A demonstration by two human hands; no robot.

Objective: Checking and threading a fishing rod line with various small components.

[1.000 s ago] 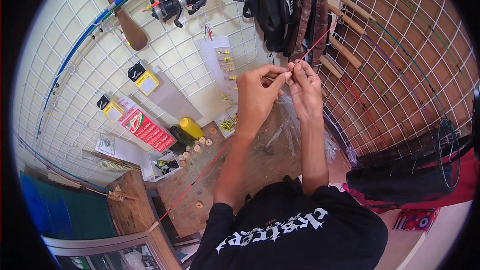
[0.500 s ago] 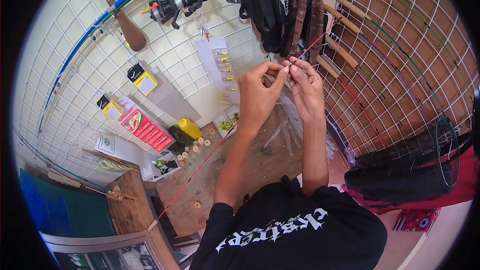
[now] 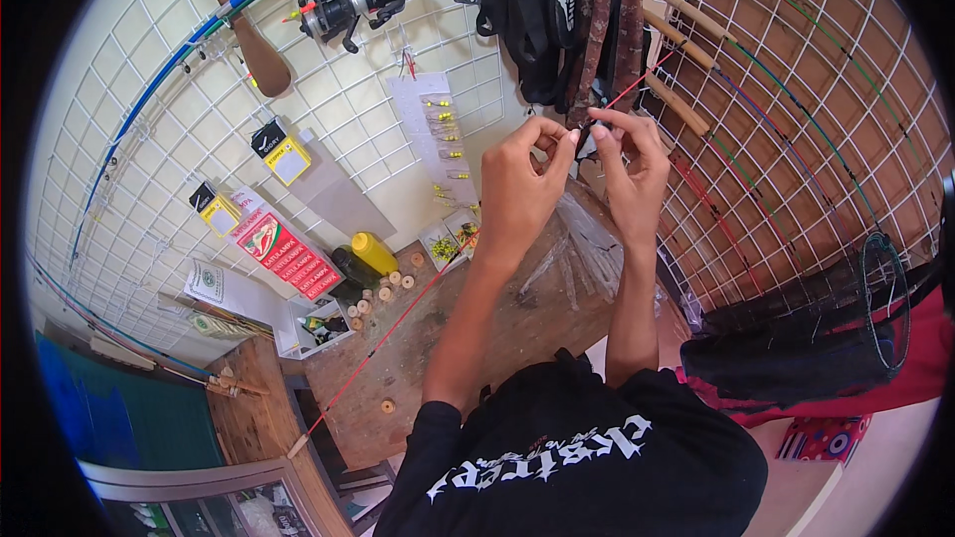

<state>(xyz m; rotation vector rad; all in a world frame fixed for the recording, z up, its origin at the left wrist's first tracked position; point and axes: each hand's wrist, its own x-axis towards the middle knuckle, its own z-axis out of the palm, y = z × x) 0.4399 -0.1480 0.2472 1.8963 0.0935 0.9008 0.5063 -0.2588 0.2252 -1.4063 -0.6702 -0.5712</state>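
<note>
A thin red fishing rod (image 3: 389, 335) slants from the lower left, passes behind my left forearm and comes out beyond my fingers at the upper right. My left hand (image 3: 521, 179) is closed in a pinch on the rod, thumb against forefinger. Right beside it, my right hand (image 3: 639, 177) has its thumb and forefinger drawn together near a small dark piece at the rod. Whatever lies between those right fingertips is too small to make out.
Below is a wooden table (image 3: 458, 338) with cork rings (image 3: 386, 294), a yellow bottle (image 3: 373, 253) and clear plastic sleeves (image 3: 582, 249). Wire grid walls hold a reel (image 3: 363, 0), black bags (image 3: 532, 20) and several cork-handled rods (image 3: 686, 40). A landing net (image 3: 885, 308) hangs at right.
My right hand has shifted a little to the right and away from the left fingertips. The left hand stays pinched on the rod.
</note>
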